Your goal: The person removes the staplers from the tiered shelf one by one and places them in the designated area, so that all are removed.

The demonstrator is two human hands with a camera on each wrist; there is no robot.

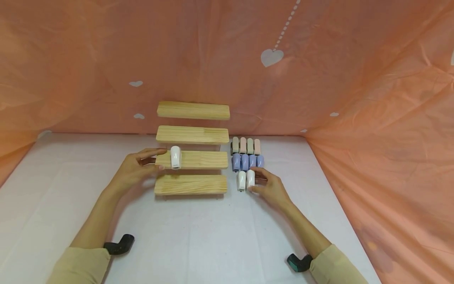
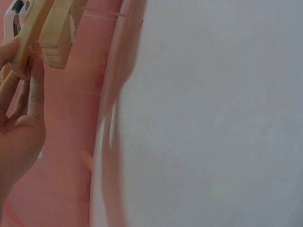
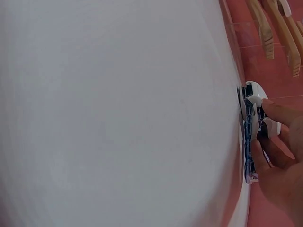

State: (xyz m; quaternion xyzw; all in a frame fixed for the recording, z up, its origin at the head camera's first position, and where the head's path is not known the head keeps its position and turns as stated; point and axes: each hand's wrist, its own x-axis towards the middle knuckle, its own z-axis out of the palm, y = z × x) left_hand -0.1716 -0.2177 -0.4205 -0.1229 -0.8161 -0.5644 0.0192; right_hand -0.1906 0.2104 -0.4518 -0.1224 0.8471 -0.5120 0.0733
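My left hand (image 1: pixel 132 169) is at the left end of the third wooden shelf board from the top (image 1: pixel 203 159). In the left wrist view its thumb and fingers pinch that board's end (image 2: pixel 29 40) from both faces. A white mini stapler (image 1: pixel 175 157) stands on the board just right of the fingertips. My right hand (image 1: pixel 274 190) pinches another white mini stapler (image 1: pixel 250 178) between thumb and fingers, at the right of the shelf. A third white stapler (image 1: pixel 241 180) stands close beside it on the left. Part of the pinched one is hidden behind fingers in the right wrist view.
Behind the white staplers stand a row of purple-blue staplers (image 1: pixel 244 162) and a row of grey-green and pink ones (image 1: pixel 242 145). More shelf boards (image 1: pixel 193 135) step up toward the orange curtain (image 1: pixel 198 59). A white cloth (image 1: pixel 198 236) covers the table.
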